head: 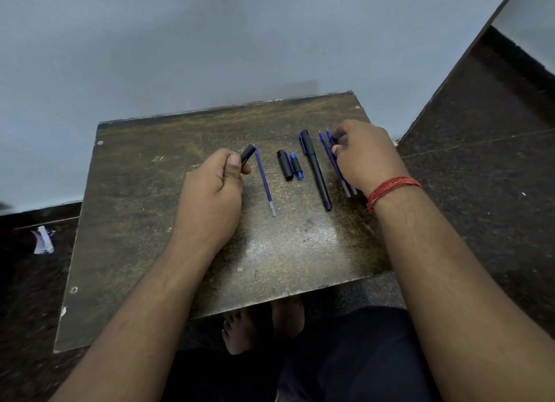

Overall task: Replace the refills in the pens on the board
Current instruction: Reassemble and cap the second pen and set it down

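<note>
On the counter point(144, 209), the left hand point(210, 197) curls tight around a black pen barrel point(248, 154) pointing away and right. A purple refill point(265, 185) lies beside it, tip far. The right hand point(366, 155) pinches two refills point(334, 164) lying the same way.

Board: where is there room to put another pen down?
The near half of the board, between the two forearms, is bare, as is its left side past the left hand. It is crowded between the hands, around the whole pen.
</note>
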{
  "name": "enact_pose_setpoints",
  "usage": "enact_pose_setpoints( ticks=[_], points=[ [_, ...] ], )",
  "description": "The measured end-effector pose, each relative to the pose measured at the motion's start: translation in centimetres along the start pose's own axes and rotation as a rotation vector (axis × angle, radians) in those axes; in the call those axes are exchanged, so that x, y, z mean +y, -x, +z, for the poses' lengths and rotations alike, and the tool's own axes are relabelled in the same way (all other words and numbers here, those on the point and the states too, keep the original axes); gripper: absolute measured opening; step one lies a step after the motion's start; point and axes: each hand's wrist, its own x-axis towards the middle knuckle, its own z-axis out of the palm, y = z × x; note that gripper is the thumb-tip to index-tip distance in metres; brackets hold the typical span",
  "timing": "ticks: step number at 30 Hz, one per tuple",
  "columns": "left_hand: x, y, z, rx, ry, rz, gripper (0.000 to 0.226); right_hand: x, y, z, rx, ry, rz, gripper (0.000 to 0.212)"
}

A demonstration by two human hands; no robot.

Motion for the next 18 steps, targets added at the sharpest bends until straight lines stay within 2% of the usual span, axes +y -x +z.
enact_pose_setpoints(
  ticks=[18],
  points=[
    [0.08, -0.01, -0.17, -0.006, -0.005, -0.005, 0.032, -0.33, 0.43, -0.36, -0.009, -0.049, 0.037, 0.023]
  ],
)
